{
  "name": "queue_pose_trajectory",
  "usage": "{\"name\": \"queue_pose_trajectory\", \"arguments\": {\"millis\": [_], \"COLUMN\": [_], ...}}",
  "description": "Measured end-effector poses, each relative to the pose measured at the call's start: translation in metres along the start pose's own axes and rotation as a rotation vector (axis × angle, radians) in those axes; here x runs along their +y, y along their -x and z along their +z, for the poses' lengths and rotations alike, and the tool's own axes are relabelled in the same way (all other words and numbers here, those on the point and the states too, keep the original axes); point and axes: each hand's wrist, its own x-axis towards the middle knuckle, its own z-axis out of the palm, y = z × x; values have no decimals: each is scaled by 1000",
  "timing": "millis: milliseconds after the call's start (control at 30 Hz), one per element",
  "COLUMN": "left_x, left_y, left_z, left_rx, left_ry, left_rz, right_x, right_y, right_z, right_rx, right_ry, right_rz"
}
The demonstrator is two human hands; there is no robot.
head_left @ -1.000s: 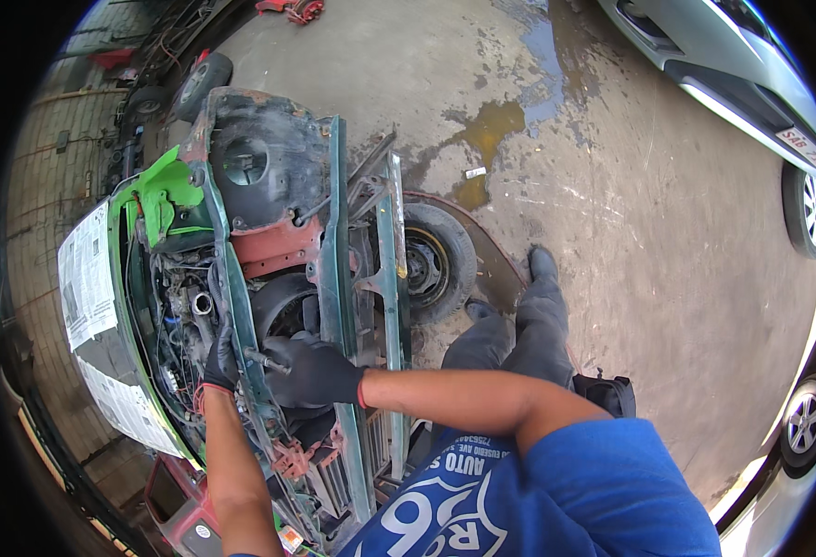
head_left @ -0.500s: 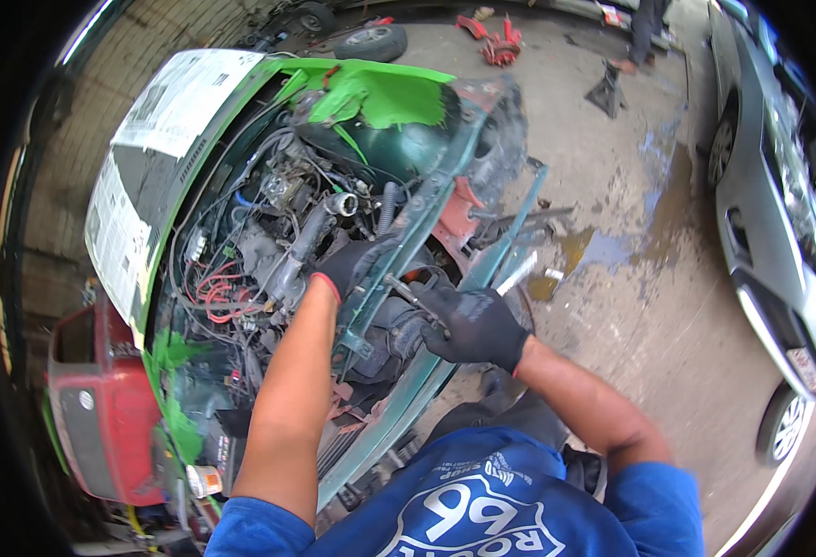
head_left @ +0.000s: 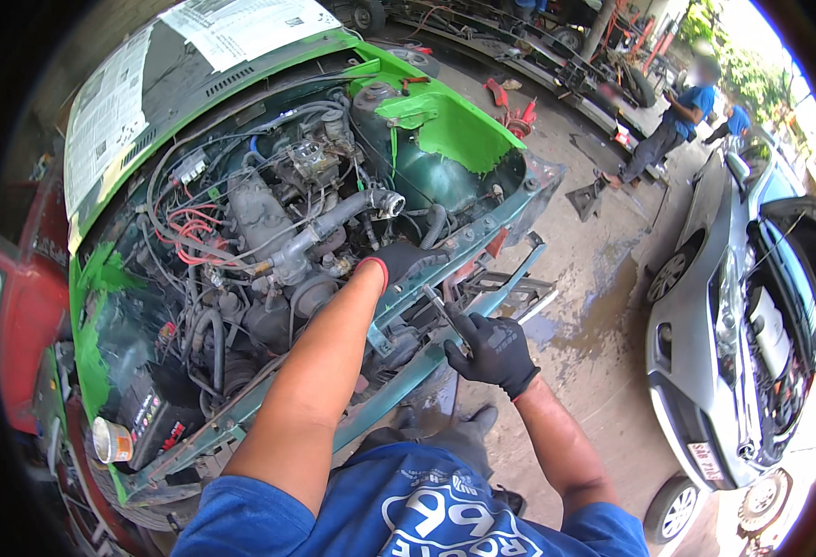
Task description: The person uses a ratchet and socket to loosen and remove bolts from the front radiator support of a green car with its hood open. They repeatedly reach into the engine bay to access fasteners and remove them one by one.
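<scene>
My left hand (head_left: 410,267), in a black glove with a red cuff, reaches down behind the teal front crossmember (head_left: 471,243) of the open engine bay. Its fingers are mostly hidden there, so what they touch does not show. In front of that crossmember my right hand (head_left: 496,353), also black-gloved, holds the handle of a metal ratchet (head_left: 438,303) with bent fingers. The ratchet's head end points at the crossmember. Left of my left hand lie the engine (head_left: 264,218) and a grey metal pipe (head_left: 333,223) with an open end.
A battery (head_left: 162,418) and a white tub (head_left: 112,440) sit at the bay's near left corner. Newspaper (head_left: 241,32) covers part of the car's top. A silver car (head_left: 696,353) with its hood up stands right. A person (head_left: 686,111) and a jack stand (head_left: 586,198) are farther back.
My view has swung, bringing the people and more of the silver car into sight. The right hand's grip on the ratchet looks looser. My left hand stays behind the crossmember.
</scene>
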Motion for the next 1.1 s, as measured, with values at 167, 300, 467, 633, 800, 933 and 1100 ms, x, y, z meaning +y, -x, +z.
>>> {"name": "queue_pose_trajectory", "arguments": {"millis": [167, 300, 467, 633, 800, 933, 1100], "left_x": [-14, -15, -11, -11, -4, 8, 7], "left_y": [-16, -17, -5, -7, -2, 14, 9], "left_z": [8, 9, 4, 4, 4, 4, 4], "left_rx": [209, 36, 82, 74, 82, 76, 71], "left_ry": [-1, 276, 99, 105, 148, 118, 54], "left_rz": [71, 13, 59, 20, 1, -31, -19], "right_x": [22, 23, 0, 11, 37, 37, 12], "right_y": [16, 22, 2, 9, 24, 16, -2], "right_z": [33, 43, 4, 0, 45, 29, -2], "right_rx": [217, 223, 109, 4, -165, -47, 17], "right_ry": [-226, -775, -65, -115, -1871, -812, -165], "right_rz": [86, 329, -63, 50, 585, 443, 86]}}
